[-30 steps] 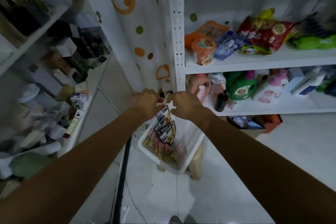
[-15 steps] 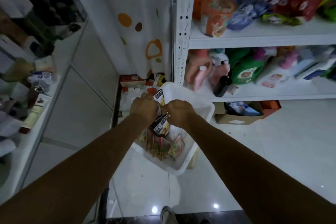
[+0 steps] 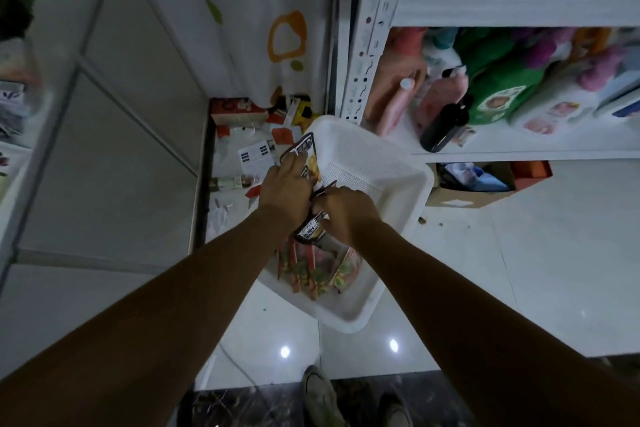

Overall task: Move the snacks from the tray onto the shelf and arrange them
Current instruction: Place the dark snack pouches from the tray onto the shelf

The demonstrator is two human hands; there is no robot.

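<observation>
- The head camera looks down along two bare forearms to a white perforated tray point(image 3: 346, 321), which stands just beside a white metal shelf point(image 3: 519, 9).
- Both hands are lower than a second ago. They were raised near the shelf post with a fan of packets dangling below them, and now they are down over the middle of the tray.
- The left hand point(image 3: 285, 191) has its fingers point(image 3: 293, 165) curled over a bunch of dark snack packets point(image 3: 304, 149). One packet corner pokes up past the knuckles.
- The right hand point(image 3: 346, 213) touches the left and grips the lower end of the same bunch. Its fingers are curled under and mostly hidden.
- The loose fan of packets has closed into a tighter stack between the two hands.
- Red and green snack packets point(image 3: 311, 270) lie in the near end of the tray, below the wrists.
- The view has tipped downward, so the shelf board with snacks now sits at the very top edge. The board level with the hands holds detergent bottles and a black bottle point(image 3: 443, 128).
- This looks like gathering and squaring a handful rather than placing it. The bunch is not yet on the shelf, and the red and green packets also remain to be moved.
</observation>
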